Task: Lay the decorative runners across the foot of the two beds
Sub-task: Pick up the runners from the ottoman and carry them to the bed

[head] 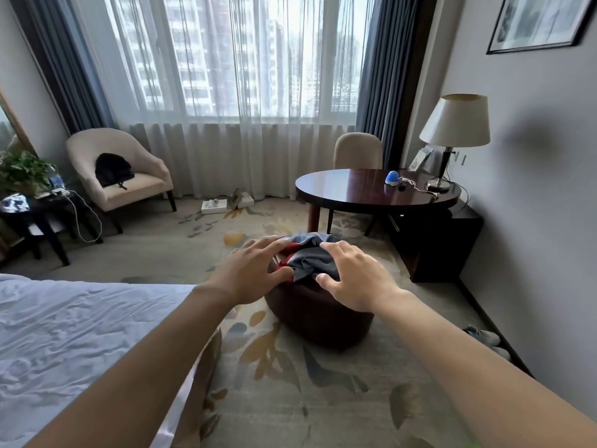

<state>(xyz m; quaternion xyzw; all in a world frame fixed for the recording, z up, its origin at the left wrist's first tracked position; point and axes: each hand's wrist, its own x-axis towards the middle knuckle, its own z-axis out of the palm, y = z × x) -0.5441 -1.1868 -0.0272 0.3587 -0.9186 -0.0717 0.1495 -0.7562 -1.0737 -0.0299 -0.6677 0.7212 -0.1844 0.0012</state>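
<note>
A bundled runner [307, 255] of grey-blue and red cloth lies heaped on a round dark-brown ottoman [318, 313] on the carpet. My left hand [255, 270] reaches over the bundle's left side, fingers spread, thumb touching the red cloth. On the right side, my right hand [353, 276] rests over the grey cloth with fingers spread and thumb at the front fold. Neither hand visibly grips the cloth. A bed with a white sheet [74, 344] fills the lower left; its corner lies just left of the ottoman.
A round dark wooden table [365, 195] with a lamp [454, 130] and a beige chair [357, 151] stands behind the ottoman at right. A cream armchair [129, 179] with a black bag sits at left, beside a small black side table [45, 218] with a plant. Patterned carpet surrounds the ottoman.
</note>
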